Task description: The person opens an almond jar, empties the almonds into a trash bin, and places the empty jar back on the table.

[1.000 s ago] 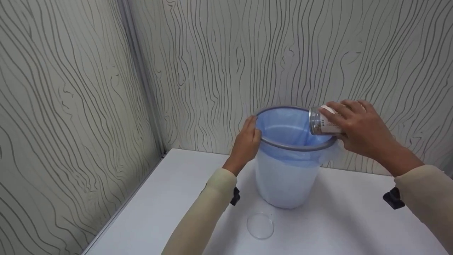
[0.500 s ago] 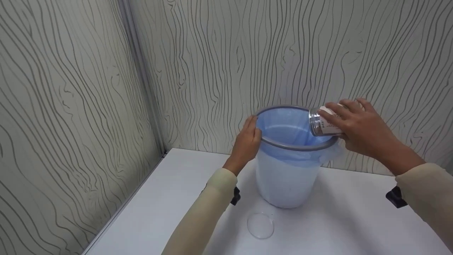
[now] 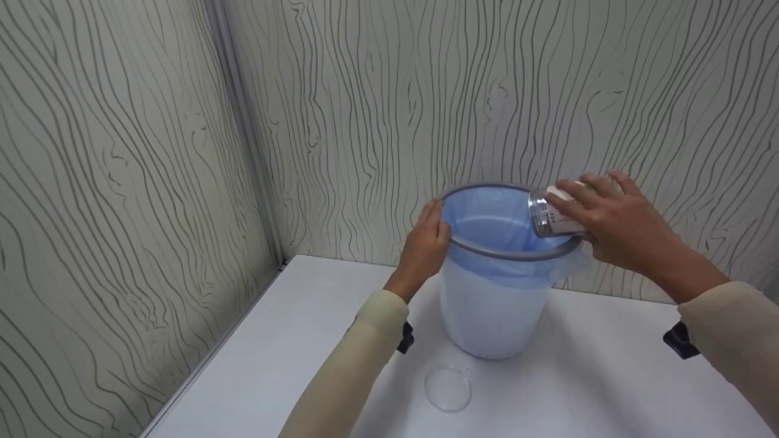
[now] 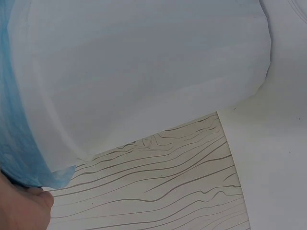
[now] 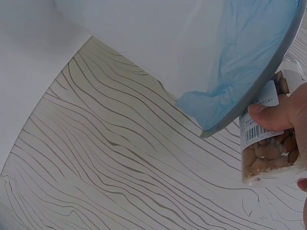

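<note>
A white trash bin [image 3: 494, 310] with a blue liner bag [image 3: 487, 210] under its grey rim stands upright on the table. At the left side of that rim, my left hand [image 3: 424, 243] grips the edge. My right hand [image 3: 633, 222] holds a clear jar [image 3: 557, 213] on its side, its mouth over the bin's right rim, tipped slightly downward. In the right wrist view, brown almond-like nuts [image 5: 271, 152] lie in the lower part of the jar [image 5: 276, 181], behind a white barcode label [image 5: 252, 130]. The bin's bottom is hidden inside.
A clear round lid [image 3: 448, 388] lies flat on the white table [image 3: 292, 340] in front of the bin. Wood-grain patterned walls [image 3: 377, 121] stand behind and to the left of the table.
The jar has tilted a little further, its mouth shifting slightly left and down into the bin's opening. My left hand, the bin and the lid stay in place.
</note>
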Tool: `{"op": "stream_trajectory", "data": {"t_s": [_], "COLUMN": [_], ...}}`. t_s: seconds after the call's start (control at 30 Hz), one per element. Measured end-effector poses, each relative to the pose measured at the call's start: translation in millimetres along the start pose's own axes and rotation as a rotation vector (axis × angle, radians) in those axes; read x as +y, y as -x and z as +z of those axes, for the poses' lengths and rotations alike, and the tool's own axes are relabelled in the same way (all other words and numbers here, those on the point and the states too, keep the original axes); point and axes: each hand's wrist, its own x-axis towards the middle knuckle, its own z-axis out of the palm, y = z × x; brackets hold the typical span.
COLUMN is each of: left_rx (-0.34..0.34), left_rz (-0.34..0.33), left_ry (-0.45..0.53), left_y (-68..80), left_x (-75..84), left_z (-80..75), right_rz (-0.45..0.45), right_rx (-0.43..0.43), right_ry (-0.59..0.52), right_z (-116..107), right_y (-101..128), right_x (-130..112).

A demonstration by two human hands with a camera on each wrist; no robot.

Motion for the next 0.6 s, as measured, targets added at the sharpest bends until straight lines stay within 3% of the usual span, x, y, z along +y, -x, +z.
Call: {"op": "stream_trajectory", "data": {"t_s": [0.6], "left_rx": [0.013], "left_rz": [0.025], "left_ry": [-0.015], "left_y": [-1.0], "left_x": [-0.4], "left_z": [-0.1], "right_rz": [-0.062], "right_rx": [0.003], "right_ry": [0.044], "right_z": [1.3], "right_y": [-0.8], "right_x": [-0.1]}}
